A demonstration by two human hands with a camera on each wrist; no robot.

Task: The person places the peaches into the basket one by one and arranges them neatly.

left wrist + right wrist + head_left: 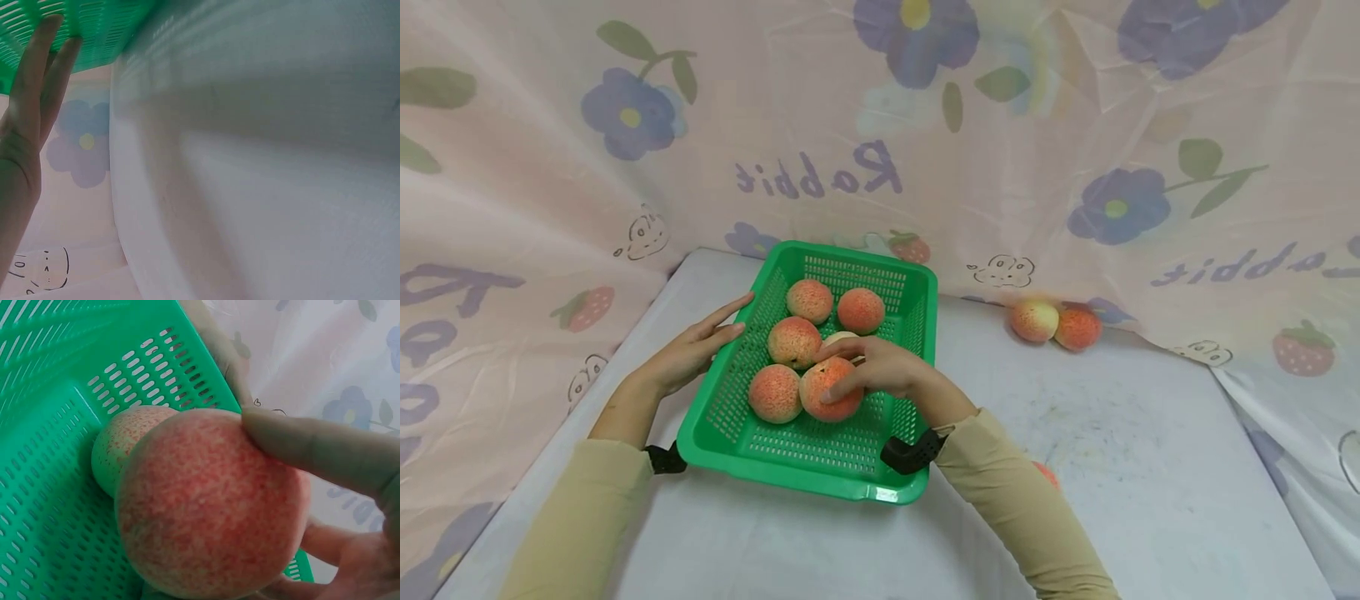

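A green plastic basket with slotted walls stands on the table and has several peaches in it. My right hand reaches over its right side and grips a red-orange peach, thumb and fingers around it. In the right wrist view that peach fills the middle, with another peach partly hidden behind it. Straight fingers of my left hand rest against the basket's left outer wall. The left wrist view has the same fingers on the slotted green wall.
A yellowish peach and a redder peach sit side by side at the back right of the white table. Part of another peach peeks from behind my right sleeve. A patterned curtain hangs behind the table.
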